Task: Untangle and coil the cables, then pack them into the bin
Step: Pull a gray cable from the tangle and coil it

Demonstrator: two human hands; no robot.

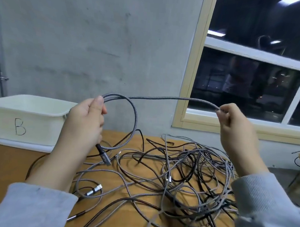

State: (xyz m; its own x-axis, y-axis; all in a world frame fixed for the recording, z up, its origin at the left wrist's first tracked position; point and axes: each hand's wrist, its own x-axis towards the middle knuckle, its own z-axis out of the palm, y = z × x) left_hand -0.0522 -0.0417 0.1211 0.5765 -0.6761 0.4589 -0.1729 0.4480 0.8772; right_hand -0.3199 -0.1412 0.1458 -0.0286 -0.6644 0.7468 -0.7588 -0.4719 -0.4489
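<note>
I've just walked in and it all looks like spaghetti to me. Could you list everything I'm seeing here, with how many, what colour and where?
held cable: one, grey braided, stretched in the air between both hands, with a loop by the left hand.
cable pile: too tangled to count, grey and dark brown, on the table's middle and right.
bin: one, white, marked B, far left of the table, standing on a white tray or lid.
table: one, wooden, orange-brown, under everything.
wall: grey, behind the table.
window: one, cream frame, dark glass, upper right.
left hand: grips the loop, grey sleeve.
right hand: its fingers pinch the cable, grey sleeve.
</note>
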